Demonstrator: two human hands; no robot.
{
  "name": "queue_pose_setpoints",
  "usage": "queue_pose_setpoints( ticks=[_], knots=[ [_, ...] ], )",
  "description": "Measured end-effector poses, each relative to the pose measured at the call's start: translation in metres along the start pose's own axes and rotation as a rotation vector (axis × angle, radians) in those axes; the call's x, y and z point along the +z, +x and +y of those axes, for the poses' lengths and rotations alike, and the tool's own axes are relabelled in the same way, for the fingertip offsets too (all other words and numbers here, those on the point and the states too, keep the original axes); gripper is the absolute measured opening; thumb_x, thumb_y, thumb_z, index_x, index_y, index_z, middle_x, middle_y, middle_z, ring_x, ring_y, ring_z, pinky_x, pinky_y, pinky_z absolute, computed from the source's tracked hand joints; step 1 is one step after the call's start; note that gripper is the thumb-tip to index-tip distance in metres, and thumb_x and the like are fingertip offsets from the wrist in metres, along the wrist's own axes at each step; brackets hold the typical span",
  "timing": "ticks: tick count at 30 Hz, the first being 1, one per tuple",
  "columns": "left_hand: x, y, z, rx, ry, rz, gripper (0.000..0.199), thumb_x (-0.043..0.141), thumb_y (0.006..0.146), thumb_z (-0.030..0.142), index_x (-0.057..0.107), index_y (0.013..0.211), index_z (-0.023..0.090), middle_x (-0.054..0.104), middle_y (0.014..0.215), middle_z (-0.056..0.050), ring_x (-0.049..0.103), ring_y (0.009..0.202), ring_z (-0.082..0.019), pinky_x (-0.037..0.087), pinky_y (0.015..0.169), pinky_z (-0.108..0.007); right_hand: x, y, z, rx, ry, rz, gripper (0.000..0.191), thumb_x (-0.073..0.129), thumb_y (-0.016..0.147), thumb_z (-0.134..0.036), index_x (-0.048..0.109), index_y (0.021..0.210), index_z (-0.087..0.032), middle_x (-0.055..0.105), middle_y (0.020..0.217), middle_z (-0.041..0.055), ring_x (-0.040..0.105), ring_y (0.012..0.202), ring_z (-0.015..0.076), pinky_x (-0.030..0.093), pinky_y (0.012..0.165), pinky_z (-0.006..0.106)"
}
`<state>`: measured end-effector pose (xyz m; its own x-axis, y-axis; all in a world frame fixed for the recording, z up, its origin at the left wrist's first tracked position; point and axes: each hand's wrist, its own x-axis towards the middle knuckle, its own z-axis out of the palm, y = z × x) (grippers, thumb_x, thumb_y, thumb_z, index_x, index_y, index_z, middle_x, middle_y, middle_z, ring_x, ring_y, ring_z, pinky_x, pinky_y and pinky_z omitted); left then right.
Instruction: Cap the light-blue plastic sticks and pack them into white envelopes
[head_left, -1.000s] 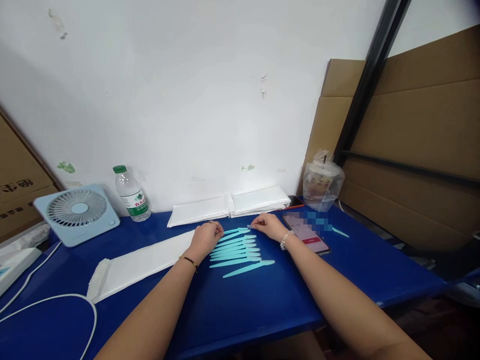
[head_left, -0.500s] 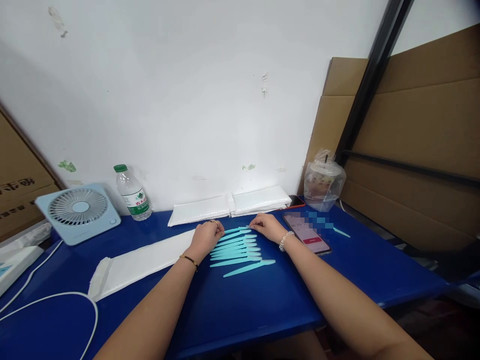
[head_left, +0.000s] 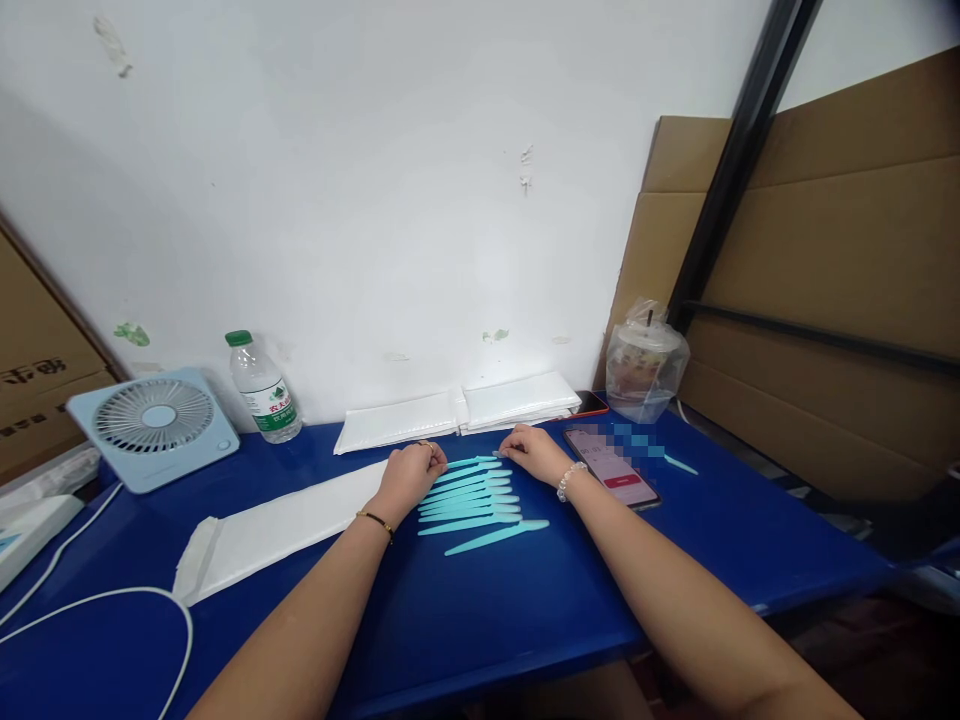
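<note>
Several slim turquoise eyebrow razors [head_left: 469,498] lie side by side in a column on the blue table, with pale blade ends to the right. The nearest razor [head_left: 496,538] sits a little apart, slanting. At the far end of the column, my left hand [head_left: 409,478] is closed in a pinch on the handle end of the farthest razor [head_left: 472,462]. My right hand [head_left: 534,455] pinches the same razor at its pale tip. Fingers partly hide both of its ends. A white padded envelope [head_left: 289,525] lies flat beside and partly behind my left hand.
More white envelopes [head_left: 517,400] rest against the wall. A phone [head_left: 613,468] and another razor [head_left: 681,465] lie right, near a bagged drink cup [head_left: 646,365]. Left are a water bottle [head_left: 262,390], a blue fan [head_left: 161,425] and a white cable [head_left: 187,640].
Both hands stay at the farthest razor with almost no movement. The whole view has shifted very slightly; the razors keep their arrangement.
</note>
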<state>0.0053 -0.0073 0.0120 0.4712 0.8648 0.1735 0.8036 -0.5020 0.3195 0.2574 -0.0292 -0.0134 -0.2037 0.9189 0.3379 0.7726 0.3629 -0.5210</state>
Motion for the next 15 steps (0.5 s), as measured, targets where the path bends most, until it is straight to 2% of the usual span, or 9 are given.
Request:
queue_pose_setpoints(
  ticks=[8,12,15],
  knots=[
    [0.002,-0.001,0.001,0.023,-0.012,-0.009,0.011,0.052,0.079,0.027,0.062,0.078,0.022,0.067,0.078,0.001,0.060,0.078,-0.016,0.038,0.064,-0.023,0.003,-0.002,-0.007,-0.026,0.016,-0.021,0.015,0.057,0.080,-0.019,0.072,0.081,-0.020,0.062,0.082,0.0029,0.057,0.071,0.0134,0.044,0.068,0.025],
    [0.004,0.002,0.003,0.039,0.007,-0.025,0.012,0.051,0.079,0.025,0.063,0.080,0.022,0.067,0.083,-0.001,0.060,0.082,-0.017,0.041,0.070,-0.024,0.005,-0.001,-0.015,-0.060,0.051,-0.051,0.017,0.055,0.081,-0.019,0.072,0.082,-0.020,0.064,0.085,0.0039,0.059,0.074,0.0142,0.045,0.070,0.025],
    [0.006,0.000,0.007,0.051,0.024,0.022,0.024,0.047,0.084,0.033,0.063,0.096,0.021,0.065,0.104,-0.005,0.057,0.100,-0.020,0.042,0.084,-0.028,0.004,-0.002,-0.021,-0.056,-0.016,-0.035,0.021,0.053,0.084,-0.026,0.071,0.094,-0.020,0.065,0.096,0.0070,0.059,0.089,0.0190,0.045,0.081,0.030]
  ],
)
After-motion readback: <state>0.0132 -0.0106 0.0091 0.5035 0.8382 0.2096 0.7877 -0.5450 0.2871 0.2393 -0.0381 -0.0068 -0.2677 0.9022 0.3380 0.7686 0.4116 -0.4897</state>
